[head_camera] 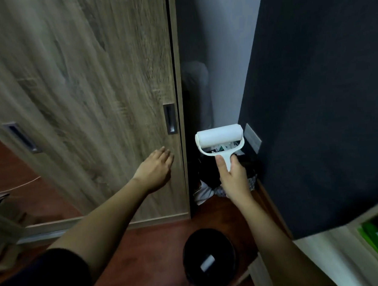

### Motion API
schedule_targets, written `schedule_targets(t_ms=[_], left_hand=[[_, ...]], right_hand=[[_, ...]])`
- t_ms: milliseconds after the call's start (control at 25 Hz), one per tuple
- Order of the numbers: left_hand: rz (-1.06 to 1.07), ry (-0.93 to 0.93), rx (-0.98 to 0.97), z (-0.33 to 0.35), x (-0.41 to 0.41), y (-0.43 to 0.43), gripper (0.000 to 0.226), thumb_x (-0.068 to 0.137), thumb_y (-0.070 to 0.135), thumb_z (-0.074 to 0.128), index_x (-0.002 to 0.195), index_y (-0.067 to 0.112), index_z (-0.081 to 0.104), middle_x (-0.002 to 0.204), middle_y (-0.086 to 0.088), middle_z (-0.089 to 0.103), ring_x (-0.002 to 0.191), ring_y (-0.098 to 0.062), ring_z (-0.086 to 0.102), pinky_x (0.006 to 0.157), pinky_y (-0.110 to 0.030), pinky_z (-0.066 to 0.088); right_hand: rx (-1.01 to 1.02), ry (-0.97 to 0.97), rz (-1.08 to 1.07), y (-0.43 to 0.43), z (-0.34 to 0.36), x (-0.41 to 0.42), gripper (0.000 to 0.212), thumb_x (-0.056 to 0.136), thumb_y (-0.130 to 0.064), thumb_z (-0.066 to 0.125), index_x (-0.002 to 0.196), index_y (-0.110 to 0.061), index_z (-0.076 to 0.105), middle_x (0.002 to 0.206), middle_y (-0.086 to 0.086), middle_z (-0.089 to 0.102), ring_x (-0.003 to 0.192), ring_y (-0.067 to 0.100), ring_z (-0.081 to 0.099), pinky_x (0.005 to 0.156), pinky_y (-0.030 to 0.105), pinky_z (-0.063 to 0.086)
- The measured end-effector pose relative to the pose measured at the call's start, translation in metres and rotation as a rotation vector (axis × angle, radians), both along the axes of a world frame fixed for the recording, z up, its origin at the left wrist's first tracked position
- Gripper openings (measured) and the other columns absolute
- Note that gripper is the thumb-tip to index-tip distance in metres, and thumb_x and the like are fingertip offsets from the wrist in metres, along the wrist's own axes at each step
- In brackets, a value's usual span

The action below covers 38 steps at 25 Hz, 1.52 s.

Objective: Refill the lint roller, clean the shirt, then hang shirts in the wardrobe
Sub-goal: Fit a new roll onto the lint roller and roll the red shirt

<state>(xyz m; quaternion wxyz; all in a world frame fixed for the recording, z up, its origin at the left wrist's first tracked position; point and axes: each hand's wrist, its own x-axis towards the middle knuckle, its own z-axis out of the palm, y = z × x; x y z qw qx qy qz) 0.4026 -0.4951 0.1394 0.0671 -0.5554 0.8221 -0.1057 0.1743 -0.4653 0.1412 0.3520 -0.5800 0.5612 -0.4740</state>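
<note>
My right hand (233, 177) grips the handle of a white lint roller (220, 138), held upright with its clean white roll on top. My left hand (156, 169) is stretched forward, fingers straight, against the wooden sliding wardrobe door (80, 83), just below its dark recessed handle (170, 118). The door is closed at its right edge. No shirt shows in this view.
A black round bin (209, 263) stands on the red-brown floor below my hands, with a white roll core (207, 263) inside. A dark basket of mixed items (210, 174) sits behind the roller. A dark wall panel (324, 90) fills the right. A pale shelf (349, 254) is at lower right.
</note>
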Motion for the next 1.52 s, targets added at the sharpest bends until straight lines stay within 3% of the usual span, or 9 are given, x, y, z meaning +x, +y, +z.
schedule_targets(t_ms=[160,320,520,640,800,1200,1360,1440,1520], left_hand=[[-0.023,-0.166,0.018,0.004,0.005,-0.083,0.056,0.097,0.031,0.032,0.144,0.001,0.023,0.149,-0.021,0.030,0.140,-0.033,0.024,0.116,-0.039,0.018],[-0.150,-0.342,-0.006,0.007,0.008,-0.152,0.050,0.097,0.026,0.034,0.140,0.002,0.033,0.143,-0.020,0.037,0.132,-0.035,0.032,0.113,-0.041,0.023],[-0.276,-0.524,0.067,0.007,0.023,-0.213,0.042,0.098,0.018,0.033,0.138,0.006,0.040,0.150,-0.016,0.030,0.137,-0.035,0.025,0.116,-0.043,0.018],[-0.326,-0.504,0.086,0.004,0.034,-0.226,0.040,0.098,0.021,0.032,0.132,0.008,0.049,0.149,-0.013,0.032,0.136,-0.034,0.026,0.116,-0.043,0.017],[-0.296,-0.361,0.073,-0.006,0.045,-0.232,0.042,0.098,0.022,0.027,0.129,0.002,0.047,0.140,-0.014,0.040,0.125,-0.033,0.035,0.110,-0.041,0.023],[-0.153,-0.437,0.050,-0.003,0.142,-0.187,0.038,0.097,0.022,0.033,0.123,0.013,0.059,0.143,-0.008,0.039,0.125,-0.028,0.035,0.109,-0.039,0.026],[-0.073,-0.465,0.092,0.002,0.208,-0.165,0.041,0.098,0.021,0.029,0.130,0.010,0.052,0.147,-0.009,0.034,0.131,-0.030,0.030,0.112,-0.040,0.022],[-0.093,-0.465,0.068,0.001,0.250,-0.156,0.044,0.096,0.020,0.026,0.123,0.011,0.059,0.141,-0.009,0.042,0.127,-0.030,0.037,0.109,-0.040,0.027],[-0.112,-0.507,0.035,0.006,0.291,-0.146,0.049,0.085,0.021,0.027,0.095,0.020,0.075,0.115,-0.004,0.063,0.104,-0.025,0.057,0.092,-0.035,0.045]], right_hand=[[0.002,-0.021,-0.009,-0.056,0.000,0.010,0.025,0.092,-0.037,0.048,0.095,-0.013,0.055,0.074,-0.005,0.060,0.068,0.003,0.058,0.061,0.017,0.045],[-0.020,-0.029,-0.062,-0.091,0.004,0.016,0.020,0.092,-0.032,0.050,0.088,-0.013,0.053,0.071,-0.007,0.057,0.062,-0.010,0.055,0.056,0.006,0.041],[-0.033,-0.058,-0.138,-0.118,0.003,0.024,0.025,0.091,-0.032,0.051,0.085,-0.008,0.055,0.070,-0.002,0.059,0.063,0.002,0.056,0.058,0.012,0.044],[-0.042,-0.077,-0.167,-0.129,0.002,0.034,0.023,0.092,-0.029,0.051,0.082,-0.009,0.054,0.069,-0.002,0.059,0.061,-0.001,0.055,0.057,0.011,0.043],[-0.054,-0.131,-0.157,-0.136,0.005,0.051,0.020,0.092,-0.030,0.051,0.074,-0.022,0.050,0.067,-0.006,0.056,0.057,-0.004,0.053,0.057,0.014,0.043],[-0.108,-0.078,0.033,-0.146,0.014,0.137,0.018,0.091,-0.035,0.051,0.078,-0.023,0.051,0.064,-0.009,0.055,0.061,-0.006,0.055,0.056,0.007,0.040],[-0.088,-0.100,0.062,-0.149,0.016,0.185,0.034,0.082,-0.061,0.047,0.079,-0.027,0.050,0.060,-0.009,0.052,0.057,0.011,0.053,0.056,0.033,0.045],[-0.104,-0.090,0.066,-0.149,0.021,0.218,0.040,0.082,-0.060,0.047,0.079,-0.020,0.049,0.060,-0.003,0.053,0.057,0.014,0.053,0.056,0.036,0.045],[-0.128,-0.107,0.068,-0.144,0.030,0.255,0.036,0.088,-0.047,0.051,0.082,-0.012,0.052,0.064,0.000,0.057,0.058,0.005,0.052,0.059,0.025,0.044]])
